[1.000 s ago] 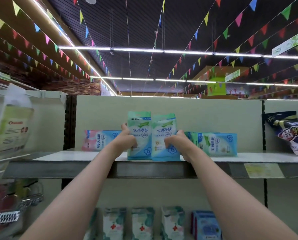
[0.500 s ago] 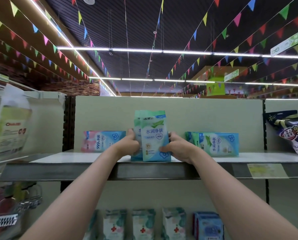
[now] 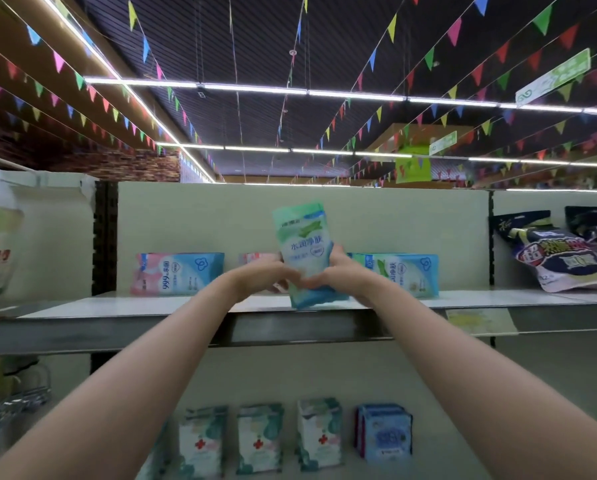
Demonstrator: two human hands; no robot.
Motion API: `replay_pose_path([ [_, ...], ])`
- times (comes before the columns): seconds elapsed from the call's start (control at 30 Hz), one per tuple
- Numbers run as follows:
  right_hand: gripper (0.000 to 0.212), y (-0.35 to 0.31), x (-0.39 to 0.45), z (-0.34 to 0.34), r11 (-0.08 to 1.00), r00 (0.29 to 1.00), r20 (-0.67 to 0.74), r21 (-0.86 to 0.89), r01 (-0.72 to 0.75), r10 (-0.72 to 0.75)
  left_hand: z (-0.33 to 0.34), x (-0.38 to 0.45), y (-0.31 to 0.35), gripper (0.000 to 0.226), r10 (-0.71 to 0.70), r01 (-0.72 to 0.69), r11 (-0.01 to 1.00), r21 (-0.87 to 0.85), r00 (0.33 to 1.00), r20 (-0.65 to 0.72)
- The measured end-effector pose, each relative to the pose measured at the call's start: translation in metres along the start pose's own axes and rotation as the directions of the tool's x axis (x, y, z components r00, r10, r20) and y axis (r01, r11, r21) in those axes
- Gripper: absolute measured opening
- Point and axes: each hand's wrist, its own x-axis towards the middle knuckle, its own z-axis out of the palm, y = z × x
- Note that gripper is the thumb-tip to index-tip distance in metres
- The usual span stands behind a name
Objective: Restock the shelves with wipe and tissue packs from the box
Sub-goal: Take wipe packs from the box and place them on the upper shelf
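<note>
Above the shelf edge (image 3: 290, 327), left hand (image 3: 262, 277) and right hand (image 3: 338, 277) fingers clasp an upright wipe pack (image 3: 305, 251).

The ceiling (image 3: 255, 46) is dark and slatted, crossed by long white strip lights (image 3: 248, 87) and strings of coloured pennant flags (image 3: 456, 29). A brick wall (image 3: 134, 166) stands at far left. A pale back panel (image 3: 359, 223) rises behind a grey metal shelf (image 3: 117, 327).
</note>
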Motion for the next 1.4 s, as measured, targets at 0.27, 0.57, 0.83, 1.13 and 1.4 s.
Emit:
replay_pose_path([
  [0.27, 0.078, -0.010, -0.045, -0.131, 0.800, 0.995, -0.097, -0.599, -0.041, -0.021, 0.101, 0.050, 0.052, 0.024, 0.153, -0.158, 0.960, 0.231, 0.987, 0.038],
  [0.57, 0.072, 0.014, -0.025, -0.154, 0.361, 0.978, -0.074, -0.922, -0.141, 0.194, 0.109, 0.065, 0.046, 0.021, 0.188, -0.159, 0.899, 0.408, 0.982, -0.033],
  [0.83, 0.070, 0.038, -0.032, -0.138, 0.089, 0.960, -0.281, -0.956, -0.280, 0.010, 0.109, 0.053, 0.053, 0.035, 0.177, -0.141, 0.905, 0.401, 0.983, -0.054],
  [1.13, 0.063, 0.030, -0.104, -0.133, 0.419, 0.952, -0.300, -0.873, -0.249, -0.059, 0.128, 0.029, 0.084, 0.030, 0.347, -0.262, 0.884, 0.388, 0.923, -0.166],
  [1.4, 0.024, 0.065, -0.206, -0.105, 0.509, 0.913, -0.394, -0.768, -0.389, 0.103, 0.223, -0.023, 0.081, 0.022, 0.474, -0.478, 0.857, 0.195, 0.878, 0.067],
])
